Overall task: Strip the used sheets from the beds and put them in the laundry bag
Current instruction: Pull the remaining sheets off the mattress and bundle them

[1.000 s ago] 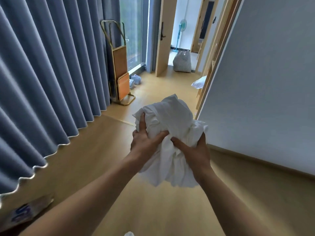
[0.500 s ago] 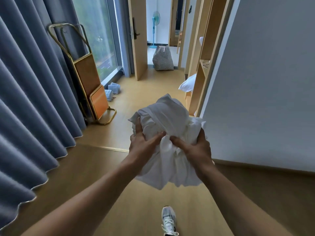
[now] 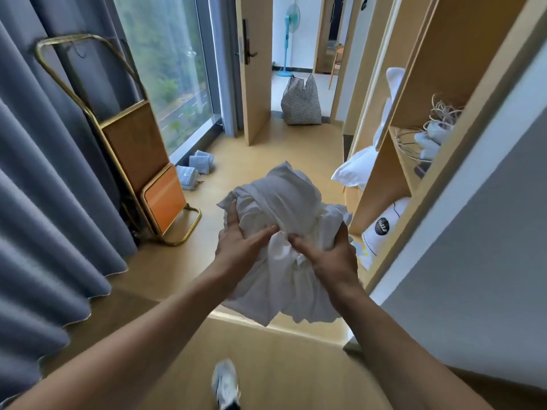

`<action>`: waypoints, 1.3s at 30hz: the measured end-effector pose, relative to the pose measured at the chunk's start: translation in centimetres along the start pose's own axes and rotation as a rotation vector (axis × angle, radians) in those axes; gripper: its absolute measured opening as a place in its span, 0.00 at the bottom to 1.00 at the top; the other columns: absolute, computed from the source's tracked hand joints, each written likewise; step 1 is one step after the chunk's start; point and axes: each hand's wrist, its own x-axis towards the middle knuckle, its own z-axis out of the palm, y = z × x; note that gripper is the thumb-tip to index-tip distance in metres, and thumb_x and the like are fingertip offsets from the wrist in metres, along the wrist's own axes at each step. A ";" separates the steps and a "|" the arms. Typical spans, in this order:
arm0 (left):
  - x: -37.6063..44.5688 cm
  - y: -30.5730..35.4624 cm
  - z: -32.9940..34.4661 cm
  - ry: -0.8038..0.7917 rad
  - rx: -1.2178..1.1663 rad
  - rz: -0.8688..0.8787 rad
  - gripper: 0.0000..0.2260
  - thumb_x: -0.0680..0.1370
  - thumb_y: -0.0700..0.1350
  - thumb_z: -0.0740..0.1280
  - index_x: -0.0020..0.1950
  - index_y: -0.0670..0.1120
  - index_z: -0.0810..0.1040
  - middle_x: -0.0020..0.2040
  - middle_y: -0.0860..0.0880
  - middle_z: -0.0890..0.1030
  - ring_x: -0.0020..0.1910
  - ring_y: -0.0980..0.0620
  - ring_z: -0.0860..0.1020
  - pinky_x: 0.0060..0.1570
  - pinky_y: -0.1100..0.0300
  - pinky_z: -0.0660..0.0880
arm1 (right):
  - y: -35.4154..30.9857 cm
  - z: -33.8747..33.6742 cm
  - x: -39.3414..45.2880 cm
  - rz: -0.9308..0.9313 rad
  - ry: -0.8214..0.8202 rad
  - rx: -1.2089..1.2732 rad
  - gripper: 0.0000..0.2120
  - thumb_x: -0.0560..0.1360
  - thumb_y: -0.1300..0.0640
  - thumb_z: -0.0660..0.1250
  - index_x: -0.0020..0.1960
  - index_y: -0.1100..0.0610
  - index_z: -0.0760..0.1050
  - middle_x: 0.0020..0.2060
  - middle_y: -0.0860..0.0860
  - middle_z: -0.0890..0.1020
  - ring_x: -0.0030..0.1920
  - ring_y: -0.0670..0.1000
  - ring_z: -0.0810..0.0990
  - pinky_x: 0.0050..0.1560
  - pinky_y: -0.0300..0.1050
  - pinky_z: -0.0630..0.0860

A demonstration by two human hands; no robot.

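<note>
Both hands — left, right — clutch the sheets, fingers curled in; the bag stands well beyond the fingertips, straight ahead.

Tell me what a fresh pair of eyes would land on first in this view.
First, the bundle of white sheets at centre frame, gripped by the left hand and right hand. Next, the checked laundry bag standing on the floor in the open doorway ahead. Then the gold-framed folding rack leaning against the grey curtains on the left.
</note>
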 end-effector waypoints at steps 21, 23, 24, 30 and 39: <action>61.4 5.3 6.6 -0.201 0.021 -0.044 0.49 0.61 0.69 0.78 0.71 0.82 0.50 0.65 0.46 0.78 0.62 0.41 0.79 0.62 0.39 0.76 | -6.5 18.3 55.2 0.085 0.123 -0.054 0.37 0.54 0.26 0.79 0.59 0.26 0.68 0.59 0.47 0.81 0.62 0.55 0.80 0.63 0.58 0.78; 67.6 5.9 8.2 -0.189 0.035 -0.035 0.49 0.61 0.69 0.78 0.72 0.81 0.50 0.66 0.47 0.77 0.63 0.42 0.79 0.62 0.40 0.76 | -6.1 19.8 62.0 0.091 0.121 -0.028 0.41 0.53 0.25 0.78 0.63 0.31 0.69 0.58 0.47 0.81 0.62 0.55 0.80 0.63 0.59 0.78; 70.7 6.4 8.9 -0.179 0.043 -0.036 0.49 0.60 0.69 0.78 0.72 0.81 0.50 0.66 0.47 0.77 0.63 0.42 0.79 0.63 0.40 0.76 | -6.0 20.5 65.6 0.094 0.112 -0.020 0.43 0.53 0.23 0.78 0.64 0.32 0.69 0.58 0.47 0.81 0.62 0.55 0.80 0.63 0.59 0.78; 87.9 11.5 11.6 -0.126 0.079 -0.030 0.48 0.63 0.68 0.77 0.76 0.73 0.53 0.67 0.52 0.78 0.64 0.47 0.78 0.65 0.42 0.75 | -9.5 24.0 84.3 0.127 0.050 -0.025 0.51 0.46 0.17 0.73 0.65 0.34 0.68 0.58 0.45 0.81 0.63 0.54 0.80 0.65 0.58 0.77; 115.3 12.8 15.1 -0.231 -0.042 0.019 0.58 0.59 0.62 0.84 0.79 0.70 0.51 0.72 0.58 0.75 0.69 0.54 0.76 0.69 0.46 0.74 | -12.0 31.0 110.3 0.124 0.053 -0.060 0.48 0.52 0.22 0.77 0.68 0.28 0.64 0.59 0.47 0.80 0.61 0.54 0.80 0.65 0.59 0.77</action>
